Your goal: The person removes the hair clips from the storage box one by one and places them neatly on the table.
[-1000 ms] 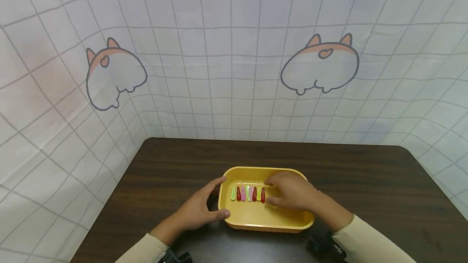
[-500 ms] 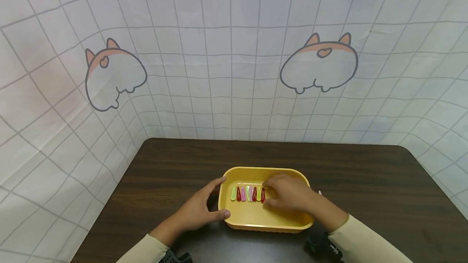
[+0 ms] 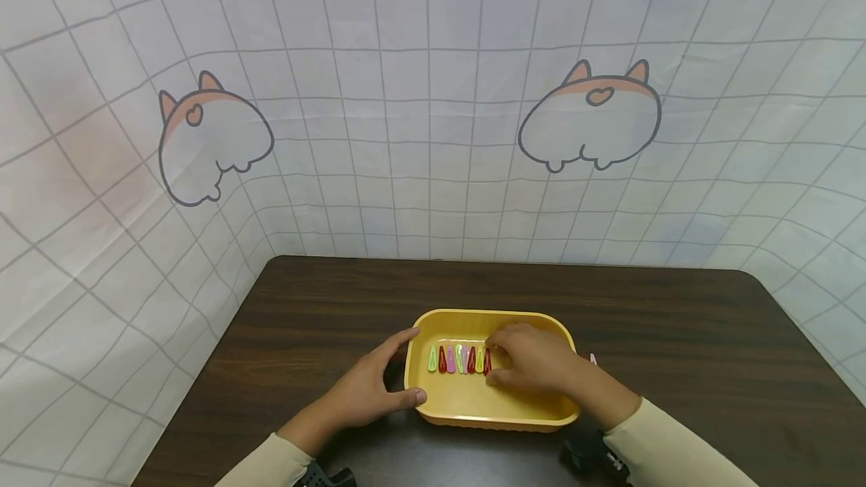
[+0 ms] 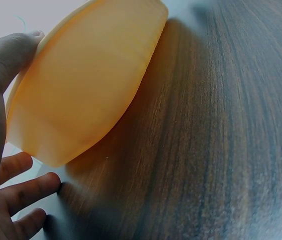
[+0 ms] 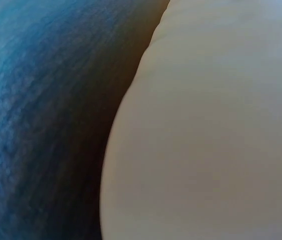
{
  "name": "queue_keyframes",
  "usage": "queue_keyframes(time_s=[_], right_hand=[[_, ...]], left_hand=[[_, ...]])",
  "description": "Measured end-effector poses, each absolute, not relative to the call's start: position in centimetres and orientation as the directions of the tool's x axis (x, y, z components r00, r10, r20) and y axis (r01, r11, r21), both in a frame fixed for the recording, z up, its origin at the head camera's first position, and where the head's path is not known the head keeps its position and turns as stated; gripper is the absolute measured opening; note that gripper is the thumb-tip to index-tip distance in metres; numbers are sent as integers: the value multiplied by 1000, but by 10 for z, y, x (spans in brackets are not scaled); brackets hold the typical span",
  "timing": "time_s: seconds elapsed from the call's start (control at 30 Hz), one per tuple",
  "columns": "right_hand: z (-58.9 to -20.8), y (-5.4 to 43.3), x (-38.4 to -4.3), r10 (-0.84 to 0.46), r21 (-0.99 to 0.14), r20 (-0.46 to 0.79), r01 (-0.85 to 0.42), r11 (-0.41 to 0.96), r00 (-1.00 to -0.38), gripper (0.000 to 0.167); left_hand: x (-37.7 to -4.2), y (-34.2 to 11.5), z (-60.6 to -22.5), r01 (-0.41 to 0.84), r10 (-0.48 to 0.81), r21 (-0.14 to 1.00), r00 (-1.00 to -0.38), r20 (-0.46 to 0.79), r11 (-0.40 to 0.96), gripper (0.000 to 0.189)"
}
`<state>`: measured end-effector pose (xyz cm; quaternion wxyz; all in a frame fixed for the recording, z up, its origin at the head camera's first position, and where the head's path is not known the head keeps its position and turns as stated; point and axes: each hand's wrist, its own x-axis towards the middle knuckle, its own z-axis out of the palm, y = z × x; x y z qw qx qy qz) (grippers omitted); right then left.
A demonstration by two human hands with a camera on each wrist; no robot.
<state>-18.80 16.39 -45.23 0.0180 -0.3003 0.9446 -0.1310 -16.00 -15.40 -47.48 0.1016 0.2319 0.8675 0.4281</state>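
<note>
In the head view a yellow plastic tray (image 3: 460,408) holds a row of several snap hair clips in green, red, pink and yellow. My left hand (image 3: 365,382) spreads its thumb and index finger across the tray's left end, their tips at the rim. From the left wrist view, the thumb lies on the rim of the tray (image 4: 91,75) and the other fingers are fairly straight below it. My right hand (image 3: 534,359) reaches inside the tray, its thumb and index finger pinching the two ends of the rightmost red hair clip (image 3: 487,361).
The tray stands on a dark wood-grain table (image 3: 676,352). Past my right forearm, a bit of a pink thing (image 3: 593,358) shows on the tabletop. A white gridded curtain (image 3: 406,111) hangs behind and at both sides. The right wrist view shows mostly a pale sleeve (image 5: 205,130).
My right hand has shifted slightly left inside the tray, its fingertips coming onto the rightmost red hair clip. The pink thing beyond the forearm shows more. My left hand has stayed in place.
</note>
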Motion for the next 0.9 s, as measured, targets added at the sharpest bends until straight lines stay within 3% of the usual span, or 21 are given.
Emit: queue_keyframes(time_s=[0.9], right_hand=[[-451,163,-195,-562,-258,-12,-541,800,-827,46]], left_hand=[[-160,-150,-470,286,477,805,-879,4,520,90]])
